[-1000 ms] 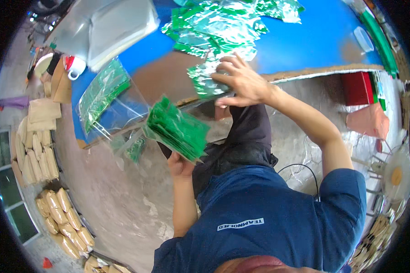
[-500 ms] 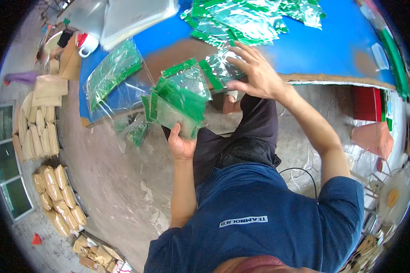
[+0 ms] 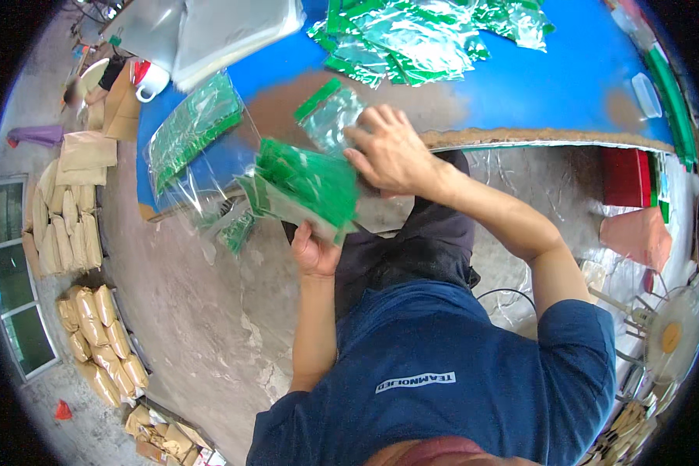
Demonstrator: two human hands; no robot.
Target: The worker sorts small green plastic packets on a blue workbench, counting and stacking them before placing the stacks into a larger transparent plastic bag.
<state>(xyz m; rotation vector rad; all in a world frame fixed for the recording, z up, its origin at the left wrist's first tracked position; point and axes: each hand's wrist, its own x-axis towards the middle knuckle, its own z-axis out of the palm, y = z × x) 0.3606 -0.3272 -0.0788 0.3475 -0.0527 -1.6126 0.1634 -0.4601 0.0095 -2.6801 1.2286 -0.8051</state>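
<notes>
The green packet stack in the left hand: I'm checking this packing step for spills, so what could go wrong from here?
1. The left hand grips the stack of green packets only at its lower edge, so the fanned packets might slide off to the concrete floor.
2. The right hand pinches a single packet by one side above the blue table; it might slip or crease.
3. The clear bag of packets overhangs the table's edge and might slide off.

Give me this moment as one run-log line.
left hand: grips stack of green packets | right hand: on single green-edged packet at blue table edge | loose packet pile: far side
</notes>
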